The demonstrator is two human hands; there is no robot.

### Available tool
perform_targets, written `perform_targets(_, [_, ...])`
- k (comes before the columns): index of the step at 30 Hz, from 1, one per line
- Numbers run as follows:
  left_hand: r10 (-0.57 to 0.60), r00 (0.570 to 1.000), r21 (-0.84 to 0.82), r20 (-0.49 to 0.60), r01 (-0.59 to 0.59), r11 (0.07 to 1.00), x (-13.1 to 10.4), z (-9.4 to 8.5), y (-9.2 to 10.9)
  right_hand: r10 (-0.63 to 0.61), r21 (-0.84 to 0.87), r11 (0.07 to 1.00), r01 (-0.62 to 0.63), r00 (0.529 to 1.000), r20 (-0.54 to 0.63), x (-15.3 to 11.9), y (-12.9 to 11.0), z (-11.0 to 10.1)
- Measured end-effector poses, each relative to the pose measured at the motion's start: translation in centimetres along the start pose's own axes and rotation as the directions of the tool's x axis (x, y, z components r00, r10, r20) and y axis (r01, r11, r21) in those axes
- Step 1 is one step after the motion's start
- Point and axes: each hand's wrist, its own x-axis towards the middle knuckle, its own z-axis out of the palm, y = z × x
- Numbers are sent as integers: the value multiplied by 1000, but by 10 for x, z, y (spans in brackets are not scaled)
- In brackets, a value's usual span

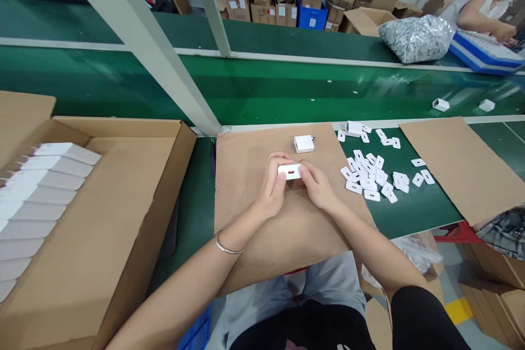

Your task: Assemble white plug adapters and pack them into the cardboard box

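Note:
Between my left hand [272, 183] and my right hand [316, 183] is a white USB charger [289, 171], its face with a reddish port slot turned up toward me. Fingers and thumbs of both hands close on its two ends. Just beyond my hands, a second white charger [304, 144] lies on the cardboard sheet [254, 224], prongs pointing right. To the right, several loose white faceplates [371, 195] with slots are scattered on the green tabletop. Another white charger housing [353, 128] sits at the back of that pile.
An open carton [135, 202] at left holds a row of white chargers [49, 178]. A green conveyor belt [287, 87] runs behind a slanted metal post [151, 49], carrying two white housings [441, 104]. Another cardboard sheet [463, 169] lies right. A person [479, 11] works across the belt.

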Motion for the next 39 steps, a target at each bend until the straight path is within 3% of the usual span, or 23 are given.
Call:
perform_targets(5, [-111,992,64,53,108,992,2,-5,5,-23,-64,998,17,996,-87,0,3,-3])
perform_targets(9, [-249,949,8,192,252,968,5,-8,9,-45,-115,993,31,992,-122,0,1,-5])
perform_targets(11, [-280,937,-31,210,293,956,5,-7,10,-36,-133,991,21,993,-113,-1,-2,-5])
perform_targets(17, [-300,941,-109,153,318,942,7,-2,9,31,-248,967,-52,996,-89,-2,-2,-1])
perform_targets(22, [-313,940,-158,135,332,930,5,-1,3,-7,-134,991,-9,993,-117,-1,3,-3])
perform_targets(28, [-256,958,-178,126,276,945,7,0,6,38,-53,998,-45,993,-111,1,0,-4])
perform_targets(39, [-275,950,-154,147,297,942,8,-5,11,19,-152,988,-39,991,-129,1,-1,-5])
